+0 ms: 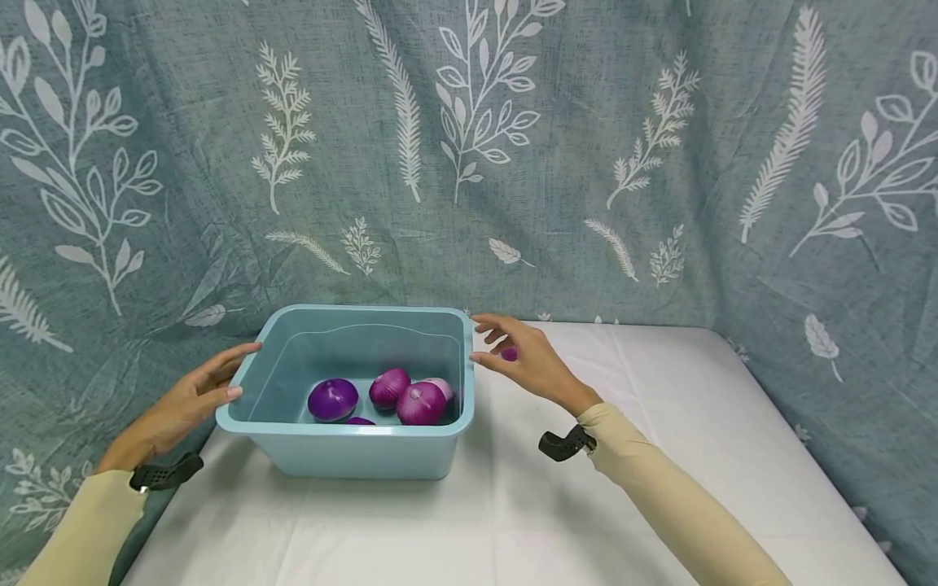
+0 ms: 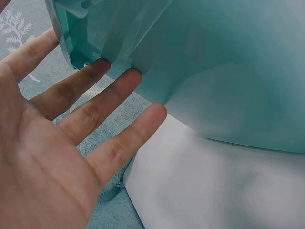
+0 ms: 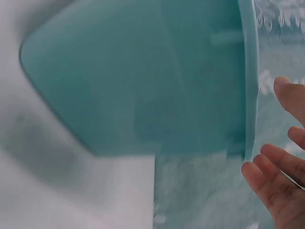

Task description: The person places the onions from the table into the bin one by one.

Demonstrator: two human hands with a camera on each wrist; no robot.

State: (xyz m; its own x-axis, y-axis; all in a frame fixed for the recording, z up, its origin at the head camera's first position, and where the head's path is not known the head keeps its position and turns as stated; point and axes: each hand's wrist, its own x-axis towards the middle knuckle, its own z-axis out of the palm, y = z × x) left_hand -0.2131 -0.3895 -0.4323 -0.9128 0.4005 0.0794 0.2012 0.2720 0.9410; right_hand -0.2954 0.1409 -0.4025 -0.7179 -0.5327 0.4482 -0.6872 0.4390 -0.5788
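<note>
A light blue plastic tub (image 1: 352,452) stands on the white-covered table, with several red onions (image 1: 333,400) lying inside. One onion (image 1: 359,421) is mostly hidden behind the near rim. At the tub's left end is my left hand (image 1: 179,407), its fingers spread and nearly straight. In the left wrist view those fingertips (image 2: 155,114) lie against or very close to the tub's wall. My right hand (image 1: 531,358) is beside the right rim with its fingers loosely bent, holding nothing. Whether it touches the rim, I cannot tell.
A small purple thing (image 1: 509,353), perhaps another onion, shows through the gap between the right thumb and fingers; most of it is hidden. Blue-grey leaf-patterned cloth (image 1: 469,236) hangs behind and at both sides. White tablecloth (image 1: 659,505) extends to the right of the tub.
</note>
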